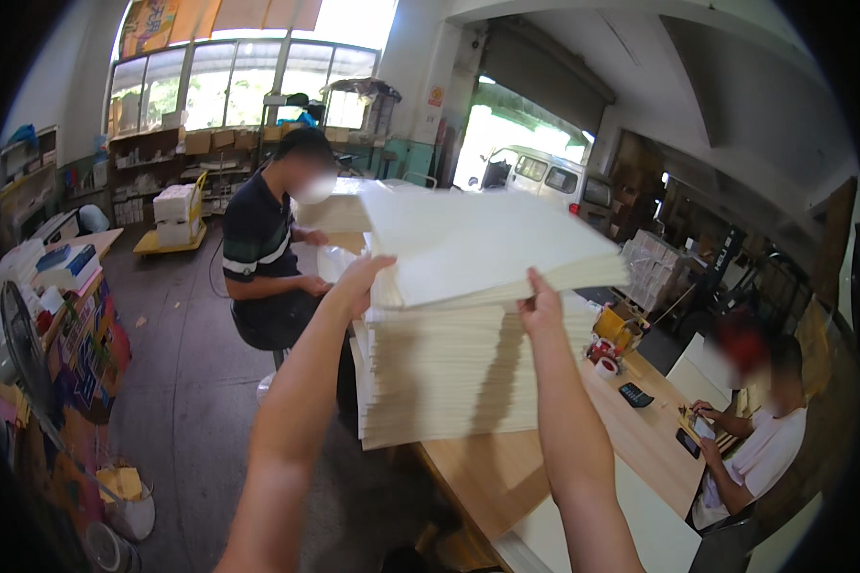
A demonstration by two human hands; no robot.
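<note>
Your left hand point(361, 279) and right hand point(542, 307) clench the near edge of a lifted sheaf of sheets point(483, 244); it looks floppy and heavy, so support underneath.

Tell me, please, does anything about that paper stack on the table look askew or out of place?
Yes. The top bundle of sheets sits twisted and tilted against the tall stack below, overhanging it to the right, with the left hand and right hand gripping its near edge. The stack's own sides look slightly uneven.
</note>
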